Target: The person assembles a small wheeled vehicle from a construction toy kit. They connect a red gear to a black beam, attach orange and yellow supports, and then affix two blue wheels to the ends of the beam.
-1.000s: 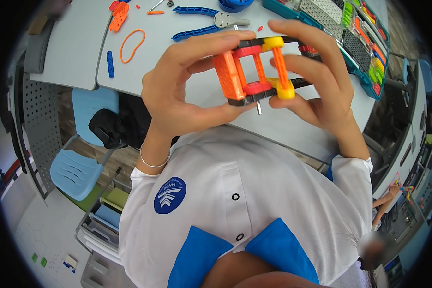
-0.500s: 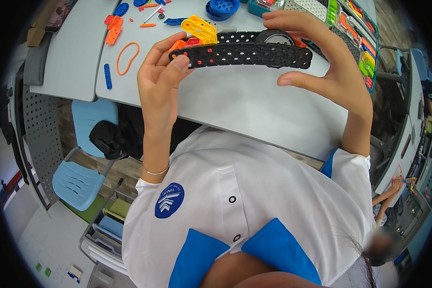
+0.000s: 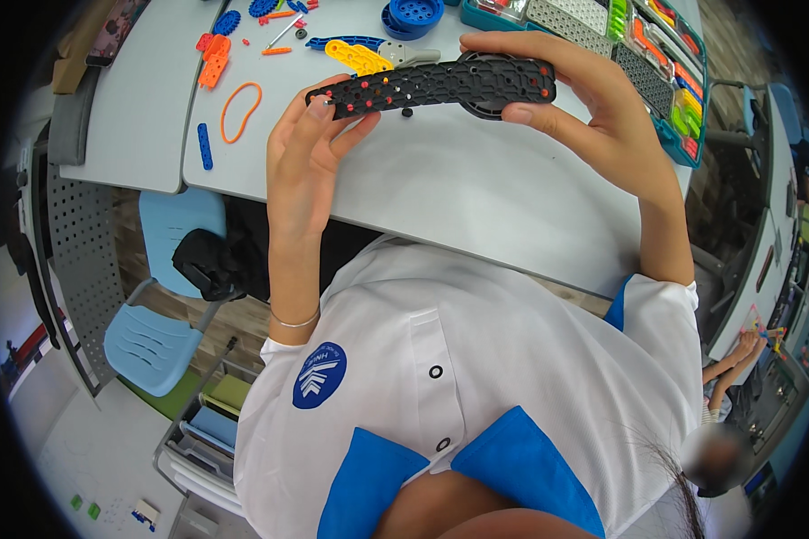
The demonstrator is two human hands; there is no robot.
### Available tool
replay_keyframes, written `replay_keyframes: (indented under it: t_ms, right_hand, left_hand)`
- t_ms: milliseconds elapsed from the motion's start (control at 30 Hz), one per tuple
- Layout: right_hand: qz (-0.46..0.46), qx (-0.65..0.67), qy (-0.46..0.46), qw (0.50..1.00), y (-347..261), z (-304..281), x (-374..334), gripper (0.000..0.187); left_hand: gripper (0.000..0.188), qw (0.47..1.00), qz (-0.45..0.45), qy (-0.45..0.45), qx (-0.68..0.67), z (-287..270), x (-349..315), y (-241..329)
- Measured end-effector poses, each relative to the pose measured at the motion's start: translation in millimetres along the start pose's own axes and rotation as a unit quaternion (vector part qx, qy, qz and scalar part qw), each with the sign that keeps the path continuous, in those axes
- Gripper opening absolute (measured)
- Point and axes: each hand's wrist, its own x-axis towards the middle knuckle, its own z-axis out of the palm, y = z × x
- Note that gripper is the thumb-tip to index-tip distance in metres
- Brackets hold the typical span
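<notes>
Both hands on the part. Black beam assembly (image 3: 440, 83) is held up over the white table (image 3: 476, 198), long axis running left to right, slightly slanted, perforated face toward the wearer. Red pins (image 3: 351, 107) sit in its holes, most toward the left end, a pair at the right tip. Dark wheel (image 3: 485, 110) sits behind the beam, right of middle, rim poking out on the near and far edges. Yellow piece (image 3: 358, 57) shows past the far edge, toward the left end.

Left hand (image 3: 302, 160): pinching the left end, thumb on the near face, fingers behind and under. Right hand (image 3: 605, 117): wrapped round the wheel end, thumb at the near edge by the wheel, index finger stretched along the far side. Far-side contact mostly hidden, can't tell how hard it presses.

On the table: blue-handled pliers (image 3: 409, 56) just beyond the beam, partly covered; blue wheel hubs (image 3: 413, 18) farther off. To the left: orange bracket (image 3: 212, 61), orange loop (image 3: 240, 113), blue bar (image 3: 205, 146). Far right: teal parts case (image 3: 672, 142), loaded with plates and coloured pieces.

Another person's hands (image 3: 748, 345) are at work well off right; details too small.
</notes>
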Motion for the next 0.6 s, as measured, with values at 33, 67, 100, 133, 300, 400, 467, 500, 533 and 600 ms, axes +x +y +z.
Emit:
replay_keyframes:
  t_ms: [33, 67, 100, 133, 300, 400, 467, 500, 533, 600]
  right_hand:
    - [0.002, 0.009, 0.002, 1.000, 0.8, 1.6, -0.3, 0.047]
    - [0.013, 0.023, -0.004, 1.000, 1.4, 2.2, -0.7, 0.048]
    - [0.025, 0.036, -0.010, 0.999, 2.0, 2.8, -1.0, 0.048]
    - [0.036, 0.049, -0.017, 0.998, 2.7, 3.6, -1.4, 0.049]
    - [0.002, 0.054, -0.028, 0.998, 8.7, 6.0, 0.8, 0.057]
    - [0.015, 0.182, 0.044, 0.982, 0.5, 10.5, 3.4, 0.051]
    - [0.020, 0.236, 0.073, 0.969, -0.1, 11.8, 2.9, 0.046]
    - [0.013, 0.223, 0.066, 0.972, 5.1, 11.4, 1.5, 0.045]
    - [0.006, 0.210, 0.060, 0.976, 9.7, 11.2, 0.8, 0.045]
    - [0.026, 0.215, 0.073, 0.973, 16.5, 13.4, 0.6, 0.043]
  left_hand:
    - [0.045, 1.000, -0.002, -0.009, 0.006, -0.4, -0.2, 1.3]
    - [0.045, 1.000, -0.005, -0.017, 0.011, -0.8, -0.4, 2.7]
    - [0.044, 1.000, -0.005, -0.019, 0.018, -1.8, -0.4, 3.7]
    - [0.043, 0.999, -0.006, -0.021, 0.025, -3.0, -0.3, 4.7]
    - [0.040, 0.998, 0.005, -0.024, 0.054, -4.4, -4.3, 9.6]
    - [0.041, 1.000, -0.002, -0.018, 0.022, -4.6, -4.9, 8.6]
    - [0.043, 0.999, -0.027, -0.018, -0.023, -2.8, -2.7, 7.7]
    - [0.044, 0.998, -0.046, -0.019, -0.037, -2.1, -2.8, 7.0]
    - [0.045, 0.996, -0.066, -0.020, -0.050, -1.6, -3.4, 6.0]
    - [0.046, 0.993, -0.099, -0.028, -0.057, -1.9, -4.7, 7.5]
